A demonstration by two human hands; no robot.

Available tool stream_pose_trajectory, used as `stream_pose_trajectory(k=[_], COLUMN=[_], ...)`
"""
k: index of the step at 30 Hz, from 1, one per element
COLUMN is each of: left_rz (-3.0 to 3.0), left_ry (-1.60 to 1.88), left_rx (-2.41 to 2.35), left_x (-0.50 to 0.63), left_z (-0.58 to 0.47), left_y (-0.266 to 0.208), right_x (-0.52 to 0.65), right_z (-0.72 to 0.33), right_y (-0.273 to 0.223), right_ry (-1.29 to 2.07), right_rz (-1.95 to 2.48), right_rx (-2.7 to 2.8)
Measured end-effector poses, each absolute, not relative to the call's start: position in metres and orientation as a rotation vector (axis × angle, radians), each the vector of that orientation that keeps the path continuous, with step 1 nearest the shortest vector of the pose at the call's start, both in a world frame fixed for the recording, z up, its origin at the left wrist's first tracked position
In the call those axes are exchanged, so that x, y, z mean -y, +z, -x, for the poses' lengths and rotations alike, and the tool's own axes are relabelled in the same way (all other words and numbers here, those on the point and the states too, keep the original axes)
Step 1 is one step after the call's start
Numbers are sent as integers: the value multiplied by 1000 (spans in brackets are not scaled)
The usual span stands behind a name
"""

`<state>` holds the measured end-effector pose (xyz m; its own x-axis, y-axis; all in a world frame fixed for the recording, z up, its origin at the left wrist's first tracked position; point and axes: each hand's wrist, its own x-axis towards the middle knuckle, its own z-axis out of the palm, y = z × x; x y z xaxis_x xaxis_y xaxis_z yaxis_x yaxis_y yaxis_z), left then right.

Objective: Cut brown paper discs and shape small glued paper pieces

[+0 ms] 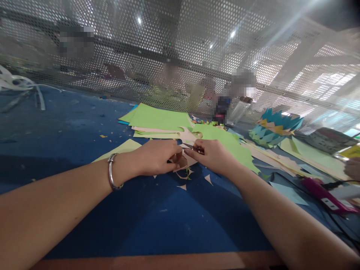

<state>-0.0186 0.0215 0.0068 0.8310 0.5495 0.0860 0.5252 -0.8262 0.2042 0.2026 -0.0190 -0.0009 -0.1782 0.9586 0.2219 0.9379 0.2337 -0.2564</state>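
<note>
Right grip (208, 152) is clamping what seem to be scissors (188, 145), left grip (159, 155) is pinching pale paper (186, 135) between the two, and scraps (208, 179) are lying nearer, blue surface (157, 225) leaving room up to its brown edge (157, 262).

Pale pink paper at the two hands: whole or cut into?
Cut into: the pale pink paper shows curved, pointed edges, and pointed scraps lie nearby.

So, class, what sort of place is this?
Probably a papercraft workshop or classroom: stacked green paper sheets, a spiky teal-and-yellow layered paper ring, and small pale pink paper scraps on the blue tabletop.
</note>
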Motion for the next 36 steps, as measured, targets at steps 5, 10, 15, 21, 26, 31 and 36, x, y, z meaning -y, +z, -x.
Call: stream_pose_trajectory(k=[5,10,15,21,26,31,36], left_rz=[-2907,-2901,-2883,-2946,-3001,-2953,-2900], left_ry=[293,243,390,367,301,354,330], left_rx=[-843,-844,-959,-911,-849,-814,-780], left_x=[-24,-26,-25,-19,-17,-15,-13], left_z=[18,19,19,16,17,20,18], left_y=[5,1,-2,3,4,3,6], right_x=[19,22,24,25,24,23,22], right_z=[-201,-198,-196,-197,-198,-199,-199], right_y=[0,5,8,9,7,5,6], right_ry=[80,54,27,0,-4,-9,-10], right_rz=[1772,1829,1849,1861,1854,1839,1842], right_rx=[2163,2158,2098,2034,2033,2043,2042])
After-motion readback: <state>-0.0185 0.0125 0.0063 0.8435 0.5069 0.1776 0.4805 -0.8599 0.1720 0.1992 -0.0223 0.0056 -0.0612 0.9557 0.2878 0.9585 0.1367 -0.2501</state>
